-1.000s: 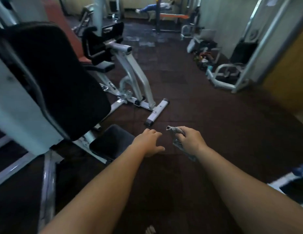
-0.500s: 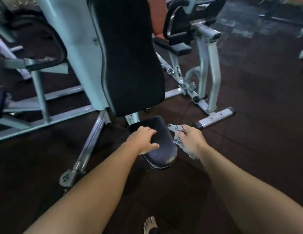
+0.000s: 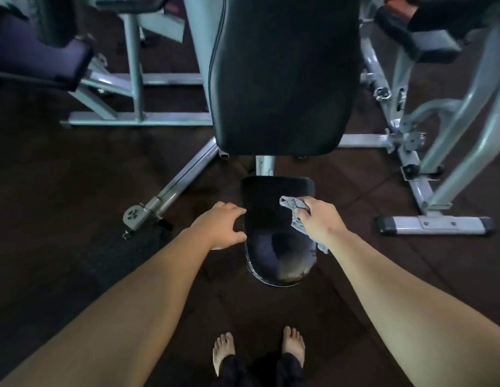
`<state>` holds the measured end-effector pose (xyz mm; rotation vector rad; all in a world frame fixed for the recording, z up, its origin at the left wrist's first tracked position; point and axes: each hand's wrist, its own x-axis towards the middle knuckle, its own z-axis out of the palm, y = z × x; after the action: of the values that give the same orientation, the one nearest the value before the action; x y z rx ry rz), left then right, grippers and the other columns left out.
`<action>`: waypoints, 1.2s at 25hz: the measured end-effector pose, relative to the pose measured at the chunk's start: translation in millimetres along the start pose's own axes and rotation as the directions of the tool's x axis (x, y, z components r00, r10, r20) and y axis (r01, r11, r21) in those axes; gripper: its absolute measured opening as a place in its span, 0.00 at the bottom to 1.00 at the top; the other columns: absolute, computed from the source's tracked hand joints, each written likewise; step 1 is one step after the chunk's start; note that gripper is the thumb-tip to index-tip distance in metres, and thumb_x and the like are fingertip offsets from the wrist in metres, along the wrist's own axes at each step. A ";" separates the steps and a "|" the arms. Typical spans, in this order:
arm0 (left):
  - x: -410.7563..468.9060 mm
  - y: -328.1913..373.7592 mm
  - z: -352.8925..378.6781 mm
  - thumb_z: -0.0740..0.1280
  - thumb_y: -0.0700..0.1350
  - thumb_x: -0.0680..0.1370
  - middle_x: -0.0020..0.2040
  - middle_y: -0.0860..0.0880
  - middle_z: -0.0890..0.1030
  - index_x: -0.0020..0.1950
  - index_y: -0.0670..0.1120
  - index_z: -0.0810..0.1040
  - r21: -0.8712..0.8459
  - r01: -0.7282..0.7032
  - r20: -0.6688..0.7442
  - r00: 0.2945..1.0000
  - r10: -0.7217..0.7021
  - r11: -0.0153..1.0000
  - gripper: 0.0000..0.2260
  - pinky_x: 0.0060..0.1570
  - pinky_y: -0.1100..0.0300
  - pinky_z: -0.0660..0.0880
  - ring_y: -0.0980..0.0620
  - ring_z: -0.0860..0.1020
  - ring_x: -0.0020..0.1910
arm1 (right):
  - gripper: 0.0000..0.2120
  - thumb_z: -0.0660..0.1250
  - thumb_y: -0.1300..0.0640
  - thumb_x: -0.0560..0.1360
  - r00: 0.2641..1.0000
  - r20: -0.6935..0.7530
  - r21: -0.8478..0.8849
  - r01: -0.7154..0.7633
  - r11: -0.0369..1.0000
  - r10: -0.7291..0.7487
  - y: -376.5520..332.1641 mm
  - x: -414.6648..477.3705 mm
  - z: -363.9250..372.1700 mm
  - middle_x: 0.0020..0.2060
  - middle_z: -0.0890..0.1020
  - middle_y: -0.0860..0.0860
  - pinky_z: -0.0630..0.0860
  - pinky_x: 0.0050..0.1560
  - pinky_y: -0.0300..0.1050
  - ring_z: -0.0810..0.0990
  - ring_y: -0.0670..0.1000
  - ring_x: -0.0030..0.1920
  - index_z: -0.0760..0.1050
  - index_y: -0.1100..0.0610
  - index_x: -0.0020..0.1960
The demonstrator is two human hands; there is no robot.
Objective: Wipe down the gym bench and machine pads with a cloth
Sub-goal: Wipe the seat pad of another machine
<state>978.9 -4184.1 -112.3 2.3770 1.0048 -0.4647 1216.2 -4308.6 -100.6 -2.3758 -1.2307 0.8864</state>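
A black seat pad point(image 3: 276, 247) of a gym machine lies straight in front of me, with its tall black back pad point(image 3: 282, 79) rising behind it. My right hand point(image 3: 318, 222) is shut on a crumpled grey cloth point(image 3: 295, 209) above the seat pad's right side. My left hand point(image 3: 222, 224) rests with curled fingers against the seat pad's left edge and holds nothing.
Pale grey machine frames stand around: a slanted leg with a foot plate point(image 3: 137, 219) at left, a capped floor bar point(image 3: 433, 224) at right. A dark blue pad point(image 3: 39, 51) is at far left. My bare feet point(image 3: 257, 350) stand on dark rubber flooring.
My view has swung down and left until I face the seat pad squarely. Both hands now sit at the pad's two sides, with the cloth over its right part.
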 end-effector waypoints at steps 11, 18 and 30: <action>69.9 -63.4 121.1 0.77 0.66 0.68 0.85 0.57 0.44 0.84 0.54 0.36 -0.082 0.019 0.089 0.996 -0.011 0.996 0.61 0.80 0.50 0.59 0.54 0.47 0.83 | 0.40 0.39 0.31 0.81 0.931 0.115 -0.499 0.357 0.790 -0.347 73.7 45.2 137.6 0.84 0.54 0.49 0.41 0.82 0.60 0.44 0.51 0.84 0.63 0.53 0.81; 79.8 -73.3 143.5 0.78 0.68 0.65 0.84 0.60 0.41 0.82 0.57 0.31 -0.163 -0.022 0.028 0.999 0.027 0.986 0.65 0.80 0.49 0.59 0.56 0.47 0.83 | 0.33 0.40 0.39 0.85 0.899 0.227 -0.557 0.435 0.707 -0.375 85.3 56.6 147.3 0.84 0.42 0.49 0.40 0.82 0.55 0.38 0.50 0.83 0.44 0.53 0.85; 82.7 -76.2 147.4 0.78 0.69 0.64 0.84 0.61 0.40 0.78 0.61 0.27 -0.187 -0.041 0.002 0.999 0.042 0.981 0.65 0.81 0.50 0.58 0.57 0.45 0.83 | 0.34 0.33 0.37 0.81 0.926 0.214 -0.302 0.365 0.881 -0.310 76.8 66.6 137.2 0.83 0.40 0.44 0.35 0.81 0.51 0.34 0.45 0.82 0.44 0.47 0.84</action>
<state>961.7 -4177.5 -296.7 2.2230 0.9506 -0.3451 1202.8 -4298.5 -270.4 -2.2508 -1.9310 0.8149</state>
